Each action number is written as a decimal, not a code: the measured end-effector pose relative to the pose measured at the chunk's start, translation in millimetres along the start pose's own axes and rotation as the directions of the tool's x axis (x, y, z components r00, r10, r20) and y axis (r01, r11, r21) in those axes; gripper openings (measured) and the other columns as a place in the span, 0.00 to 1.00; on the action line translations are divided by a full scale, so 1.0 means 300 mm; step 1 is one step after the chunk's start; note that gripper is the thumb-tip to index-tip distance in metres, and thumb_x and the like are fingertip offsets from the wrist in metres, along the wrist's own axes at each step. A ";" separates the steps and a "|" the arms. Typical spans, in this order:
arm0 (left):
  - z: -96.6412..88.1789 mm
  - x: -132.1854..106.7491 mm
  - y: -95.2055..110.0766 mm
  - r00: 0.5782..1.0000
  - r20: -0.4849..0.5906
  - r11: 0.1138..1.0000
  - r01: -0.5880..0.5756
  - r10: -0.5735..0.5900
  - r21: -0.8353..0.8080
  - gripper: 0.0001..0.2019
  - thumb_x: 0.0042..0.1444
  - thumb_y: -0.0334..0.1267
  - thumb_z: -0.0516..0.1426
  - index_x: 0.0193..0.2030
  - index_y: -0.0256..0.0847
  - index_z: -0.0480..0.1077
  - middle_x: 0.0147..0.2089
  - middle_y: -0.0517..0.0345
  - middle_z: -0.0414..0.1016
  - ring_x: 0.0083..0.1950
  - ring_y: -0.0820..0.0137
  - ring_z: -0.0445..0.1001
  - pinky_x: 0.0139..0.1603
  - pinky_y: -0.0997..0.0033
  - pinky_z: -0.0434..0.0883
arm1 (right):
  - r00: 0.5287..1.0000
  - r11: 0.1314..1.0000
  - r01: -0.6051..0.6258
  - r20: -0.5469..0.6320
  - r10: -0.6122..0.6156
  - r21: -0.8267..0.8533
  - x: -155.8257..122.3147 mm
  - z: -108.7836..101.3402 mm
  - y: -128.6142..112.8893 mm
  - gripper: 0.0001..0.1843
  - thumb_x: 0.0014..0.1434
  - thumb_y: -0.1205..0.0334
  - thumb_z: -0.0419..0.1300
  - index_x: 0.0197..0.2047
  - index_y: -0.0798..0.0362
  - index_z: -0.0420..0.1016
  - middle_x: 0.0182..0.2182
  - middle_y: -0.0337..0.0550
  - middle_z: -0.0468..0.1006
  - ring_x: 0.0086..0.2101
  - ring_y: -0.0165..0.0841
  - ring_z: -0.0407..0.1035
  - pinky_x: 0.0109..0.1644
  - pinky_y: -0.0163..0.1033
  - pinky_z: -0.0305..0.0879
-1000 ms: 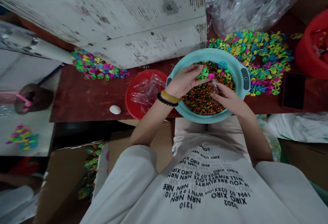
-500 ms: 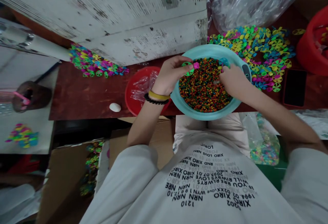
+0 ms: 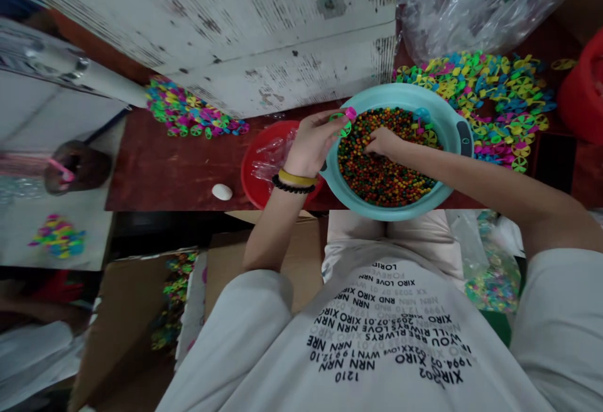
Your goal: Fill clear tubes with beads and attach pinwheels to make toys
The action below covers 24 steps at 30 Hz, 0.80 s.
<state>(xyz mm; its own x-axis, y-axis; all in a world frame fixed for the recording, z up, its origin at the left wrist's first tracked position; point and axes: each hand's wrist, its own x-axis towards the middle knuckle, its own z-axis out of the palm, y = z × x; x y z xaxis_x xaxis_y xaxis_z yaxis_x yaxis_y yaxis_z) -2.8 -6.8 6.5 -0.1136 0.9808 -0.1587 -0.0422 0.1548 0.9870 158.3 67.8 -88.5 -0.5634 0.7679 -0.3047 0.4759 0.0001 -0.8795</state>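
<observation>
Left hand point(image 3: 311, 145) pinching green pinwheel point(image 3: 341, 124); right hand point(image 3: 384, 142) among beads point(image 3: 381, 176) (hands apart).

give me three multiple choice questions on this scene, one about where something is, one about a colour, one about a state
1. Where is the white oval object?
A) on the red-brown tabletop, beside the red bowl
B) inside the red bowl
C) on the cardboard

2. What colour is the wide band on the wrist of the left hand, which pinches a green pinwheel?
A) blue
B) red
C) yellow

3. What is the right hand doing at the teal basin?
A) gripping the basin's handle
B) reaching down onto the multicoloured beads
C) lifting a plastic bag

Answers:
1. A, it lies on the bare wood just left of the bowl.
2. C, the yellow band sits beside a black bead bracelet.
3. B, its fingers are down among the beads.
</observation>
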 end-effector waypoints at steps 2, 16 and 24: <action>-0.015 -0.001 -0.001 1.000 -0.004 1.000 0.016 -0.016 0.006 0.10 0.61 0.40 0.69 0.46 0.38 0.80 0.42 0.52 0.86 0.49 0.65 0.86 0.55 0.65 0.81 | 0.998 0.994 -0.062 -0.011 0.064 0.087 -0.048 -0.038 -0.002 0.10 0.58 0.64 0.69 0.28 0.52 0.73 0.26 0.41 0.75 0.33 0.37 0.74 0.44 0.47 0.78; 0.013 0.027 0.015 0.927 0.341 0.778 -0.326 0.153 0.538 0.11 0.59 0.47 0.69 0.43 0.43 0.84 0.45 0.54 0.86 0.46 0.63 0.83 0.56 0.65 0.75 | 0.984 0.958 0.166 -0.109 -0.144 0.235 -0.293 -0.163 -0.028 0.14 0.50 0.61 0.75 0.41 0.53 0.85 0.37 0.44 0.84 0.40 0.40 0.76 0.50 0.46 0.73; -0.006 -0.019 0.058 0.814 0.539 0.632 -0.537 0.216 0.559 0.09 0.59 0.46 0.70 0.40 0.45 0.82 0.44 0.53 0.85 0.49 0.60 0.82 0.60 0.58 0.75 | 0.987 0.918 0.149 -0.001 -0.160 0.367 -0.355 -0.165 -0.080 0.07 0.62 0.59 0.67 0.34 0.51 0.81 0.32 0.42 0.80 0.37 0.37 0.74 0.44 0.41 0.72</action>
<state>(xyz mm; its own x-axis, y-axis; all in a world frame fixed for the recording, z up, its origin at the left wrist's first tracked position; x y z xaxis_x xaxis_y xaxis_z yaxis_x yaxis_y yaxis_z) -4.6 -9.9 24.7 0.4336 0.8959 0.0964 0.5890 -0.3628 0.7221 240.5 17.8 -16.9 -0.6318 0.7584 -0.1601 0.1049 -0.1209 -0.9871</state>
